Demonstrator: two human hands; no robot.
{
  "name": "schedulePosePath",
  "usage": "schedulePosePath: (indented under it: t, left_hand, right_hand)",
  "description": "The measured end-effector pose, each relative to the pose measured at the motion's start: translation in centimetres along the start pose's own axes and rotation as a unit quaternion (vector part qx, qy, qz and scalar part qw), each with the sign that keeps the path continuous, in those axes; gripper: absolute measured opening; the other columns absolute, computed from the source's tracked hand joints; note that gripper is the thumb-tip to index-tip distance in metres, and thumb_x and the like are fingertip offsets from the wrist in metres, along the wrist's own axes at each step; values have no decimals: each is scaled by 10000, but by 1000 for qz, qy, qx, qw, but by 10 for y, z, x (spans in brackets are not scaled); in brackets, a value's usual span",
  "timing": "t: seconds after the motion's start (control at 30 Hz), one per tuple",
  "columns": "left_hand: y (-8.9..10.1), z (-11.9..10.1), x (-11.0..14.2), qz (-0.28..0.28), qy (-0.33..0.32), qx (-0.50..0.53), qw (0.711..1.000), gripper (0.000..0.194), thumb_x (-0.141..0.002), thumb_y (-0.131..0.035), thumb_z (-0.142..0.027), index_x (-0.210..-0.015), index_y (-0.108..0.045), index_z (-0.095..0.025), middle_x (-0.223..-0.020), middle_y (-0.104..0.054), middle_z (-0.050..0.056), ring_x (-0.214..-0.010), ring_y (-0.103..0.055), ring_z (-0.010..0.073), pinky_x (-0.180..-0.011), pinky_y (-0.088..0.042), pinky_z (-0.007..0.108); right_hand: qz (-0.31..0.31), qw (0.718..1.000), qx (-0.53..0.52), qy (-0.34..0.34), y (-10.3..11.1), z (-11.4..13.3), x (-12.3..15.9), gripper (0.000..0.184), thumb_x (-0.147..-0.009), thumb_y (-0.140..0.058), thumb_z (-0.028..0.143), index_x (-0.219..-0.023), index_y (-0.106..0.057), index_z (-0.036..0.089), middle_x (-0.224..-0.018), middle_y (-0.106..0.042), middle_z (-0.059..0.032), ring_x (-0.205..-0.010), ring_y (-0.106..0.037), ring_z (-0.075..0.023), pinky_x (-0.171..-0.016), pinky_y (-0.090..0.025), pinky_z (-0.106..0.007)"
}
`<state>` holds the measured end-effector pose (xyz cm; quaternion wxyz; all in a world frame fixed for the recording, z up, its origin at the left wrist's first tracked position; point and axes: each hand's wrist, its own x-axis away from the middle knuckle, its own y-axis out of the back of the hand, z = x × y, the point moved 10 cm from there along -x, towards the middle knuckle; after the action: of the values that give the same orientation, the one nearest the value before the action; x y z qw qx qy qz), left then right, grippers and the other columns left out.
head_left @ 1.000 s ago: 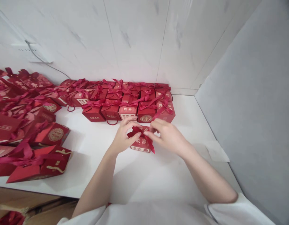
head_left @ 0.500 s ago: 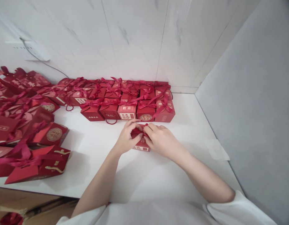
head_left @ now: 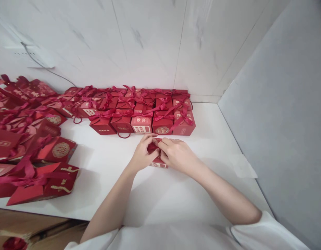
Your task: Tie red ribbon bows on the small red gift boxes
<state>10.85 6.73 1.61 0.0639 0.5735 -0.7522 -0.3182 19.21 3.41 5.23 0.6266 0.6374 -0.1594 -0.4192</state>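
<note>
A small red gift box (head_left: 157, 162) with gold lettering stands on the white tabletop (head_left: 162, 194) in front of me. My left hand (head_left: 142, 154) and my right hand (head_left: 176, 154) meet over its top, fingers pinched on the red satin ribbon (head_left: 152, 146) there. The hands hide most of the box and the ribbon. Just beyond the hands stand rows of finished red boxes (head_left: 142, 116) tied with ribbon bows.
A heap of flat, unfolded red boxes with loose ribbons (head_left: 27, 146) covers the left of the table. A white marbled wall (head_left: 150, 45) runs behind, a grey wall (head_left: 280, 104) on the right. A white paper scrap (head_left: 243, 166) lies at the right.
My hands have drawn closer together over the box top. The ribbon ends that hung loose in front of the box are now gathered under my fingers.
</note>
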Motion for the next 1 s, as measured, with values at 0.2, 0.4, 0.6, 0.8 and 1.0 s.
schedulePosePath:
  t: [0.2,0.4,0.6,0.8,1.0]
  left_hand:
    - [-1,11,1,-9,48,42,998,278,-811,-595,-189,-1079,-522,-196,-1147,-587,62,-1108,-574,208,-1008,-439,361]
    - [-1,29,4,-46,114,87,989,550,-772,-643,-216,-1275,-423,-209,-1276,-549,74,-1149,-569,207,-1021,-441,356]
    - [-2,36,8,-36,167,64,983,563,-752,-649,-225,-1278,-447,-212,-1144,-625,44,-984,-628,190,-947,-478,356]
    - [-2,34,8,-34,184,68,980,551,-745,-641,-223,-1264,-459,-203,-1029,-647,29,-894,-634,182,-867,-505,338]
    - [0,35,8,-39,183,59,981,525,-754,-634,-244,-1253,-473,-208,-1048,-647,33,-917,-633,190,-882,-501,348]
  right_hand:
    - [8,1000,-1,-18,-2,-8,2,184,-889,-502,150,-1005,-645,147,-911,-632,-57,-714,-599,-165,-616,-405,-303]
    - [20,1000,-14,-6,-5,-11,1,236,-875,-484,115,-1052,-635,151,-939,-645,-44,-725,-603,-153,-612,-387,-293]
    - [38,999,-32,-2,-10,-15,-1,228,-854,-495,111,-998,-662,166,-931,-648,-33,-721,-598,-145,-606,-363,-292]
    - [47,998,-43,-10,-11,-20,-1,241,-850,-505,131,-1023,-664,184,-972,-643,-38,-719,-592,-143,-603,-344,-287]
    - [74,992,-91,-53,-6,-28,3,109,-904,-515,235,-943,-610,196,-926,-603,-19,-684,-567,-128,-608,-358,-264]
